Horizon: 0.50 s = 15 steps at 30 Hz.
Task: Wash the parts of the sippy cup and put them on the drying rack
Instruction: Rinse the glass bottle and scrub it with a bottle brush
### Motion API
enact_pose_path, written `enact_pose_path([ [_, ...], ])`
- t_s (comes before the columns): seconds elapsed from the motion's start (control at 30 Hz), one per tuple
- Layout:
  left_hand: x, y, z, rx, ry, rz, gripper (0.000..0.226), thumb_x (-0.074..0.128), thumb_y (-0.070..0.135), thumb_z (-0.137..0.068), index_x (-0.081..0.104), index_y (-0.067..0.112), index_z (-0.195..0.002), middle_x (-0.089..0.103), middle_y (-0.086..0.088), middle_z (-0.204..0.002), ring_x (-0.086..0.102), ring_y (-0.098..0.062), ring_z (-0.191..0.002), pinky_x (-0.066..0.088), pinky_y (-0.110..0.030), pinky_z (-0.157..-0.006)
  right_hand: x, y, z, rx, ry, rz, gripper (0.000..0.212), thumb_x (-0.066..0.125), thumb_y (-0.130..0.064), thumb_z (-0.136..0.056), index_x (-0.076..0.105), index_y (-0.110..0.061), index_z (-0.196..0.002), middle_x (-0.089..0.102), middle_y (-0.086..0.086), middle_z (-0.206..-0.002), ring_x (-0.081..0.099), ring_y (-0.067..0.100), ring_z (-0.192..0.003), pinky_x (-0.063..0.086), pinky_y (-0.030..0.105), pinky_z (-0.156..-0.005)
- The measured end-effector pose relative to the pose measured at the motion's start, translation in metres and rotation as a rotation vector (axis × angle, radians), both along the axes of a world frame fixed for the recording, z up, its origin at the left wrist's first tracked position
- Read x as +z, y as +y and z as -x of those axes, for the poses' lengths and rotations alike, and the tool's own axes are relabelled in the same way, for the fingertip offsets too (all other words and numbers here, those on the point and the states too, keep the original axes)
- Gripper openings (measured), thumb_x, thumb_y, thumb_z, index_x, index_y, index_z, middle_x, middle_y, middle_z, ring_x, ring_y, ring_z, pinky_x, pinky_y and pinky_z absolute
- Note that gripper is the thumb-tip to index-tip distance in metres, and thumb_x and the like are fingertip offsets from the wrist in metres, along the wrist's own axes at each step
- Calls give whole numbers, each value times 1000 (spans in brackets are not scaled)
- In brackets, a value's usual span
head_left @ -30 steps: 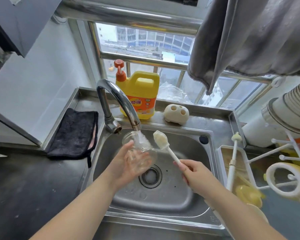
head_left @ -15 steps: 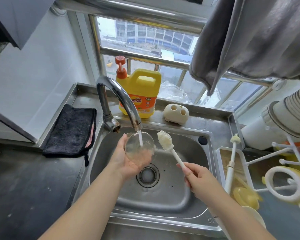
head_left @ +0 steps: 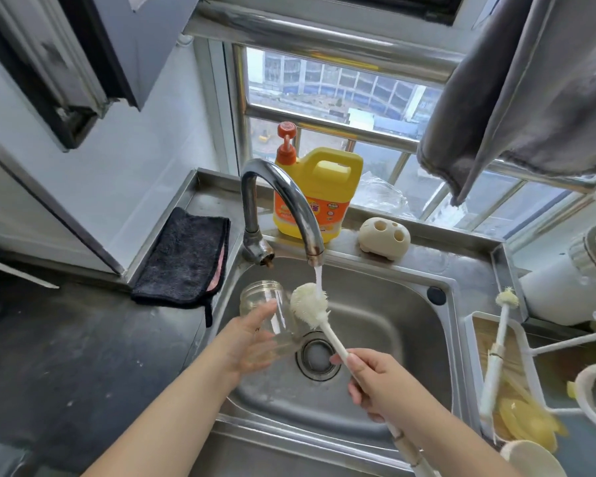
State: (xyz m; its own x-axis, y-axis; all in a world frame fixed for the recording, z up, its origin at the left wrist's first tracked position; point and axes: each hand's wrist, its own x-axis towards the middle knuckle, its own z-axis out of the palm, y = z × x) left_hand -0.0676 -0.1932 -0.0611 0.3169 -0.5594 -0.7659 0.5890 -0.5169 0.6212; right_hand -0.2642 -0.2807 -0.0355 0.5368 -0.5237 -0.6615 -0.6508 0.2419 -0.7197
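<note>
Our left hand [head_left: 252,342] cradles the clear cup [head_left: 267,315]; our right hand [head_left: 375,383] grips the brush [head_left: 308,304] under the tap's stream (the detergent jug's [head_left: 319,194] label is unreadable).

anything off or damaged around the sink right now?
Only the faucet: brownish, rust-like staining at its base and spout tip. Otherwise nothing stands out; water runs onto the brush, into the sink.
</note>
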Motion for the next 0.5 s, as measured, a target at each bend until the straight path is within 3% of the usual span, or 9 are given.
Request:
enact_pose_path([
  [0.07, -1, 9, -3, -39, -80, -20, 87, 71, 62, -58, 46, 19, -130, 55, -12, -120, 60, -28, -109, 50, -46, -91, 1, 3, 3, 17, 5, -18, 28, 36, -24, -103, 63, -18, -106, 45, -2, -52, 31, 6, -36, 28, 18, -40],
  [0.17, -4, 19, -6, -64, -161, -60, 101, 80, 68, -50, 48, 12, -127, 57, -7, -114, 61, -24, -104, 52, -42, -91, 2, 6, 6, 4, -7, -72, 29, 36, -24, -103, 64, -18, -105, 44, -2, -53, 29, 7, -38, 25, 18, -41],
  [0.27, -2, 26, -6, -98, -197, -41, 83, 83, 66, -44, 55, 12, -101, 60, -2, -99, 60, -20, -95, 46, -42, -97, 4, 5, 6, -67, -84, -150, 29, 36, -24, -103, 64, -15, -107, 45, -1, -55, 27, 7, -39, 23, 19, -41],
  [0.33, -1, 28, -7, -101, -189, -33, 79, 83, 63, -50, 52, 15, -105, 59, -2, -104, 60, -18, -99, 45, -41, -99, 6, 5, 7, -107, -118, -169, 29, 37, -24, -103, 64, -13, -108, 45, 0, -56, 26, 7, -39, 22, 19, -40],
  [0.43, -3, 30, -7, -96, -220, -16, 90, 79, 67, -42, 56, 14, -112, 60, -3, -114, 58, -18, -106, 41, -43, -104, 3, 4, 16, -112, -48, -108, 28, 38, -25, -103, 64, -15, -107, 46, -2, -53, 29, 6, -37, 25, 18, -39],
  [0.5, -3, 29, -6, -123, -264, -18, 99, 75, 68, -34, 56, 17, -116, 61, 0, -115, 57, -15, -106, 42, -42, -103, 0, 5, 23, -50, 62, 45, 24, 41, -28, -101, 64, -22, -104, 48, -8, -52, 35, 4, -39, 30, 19, -43],
])
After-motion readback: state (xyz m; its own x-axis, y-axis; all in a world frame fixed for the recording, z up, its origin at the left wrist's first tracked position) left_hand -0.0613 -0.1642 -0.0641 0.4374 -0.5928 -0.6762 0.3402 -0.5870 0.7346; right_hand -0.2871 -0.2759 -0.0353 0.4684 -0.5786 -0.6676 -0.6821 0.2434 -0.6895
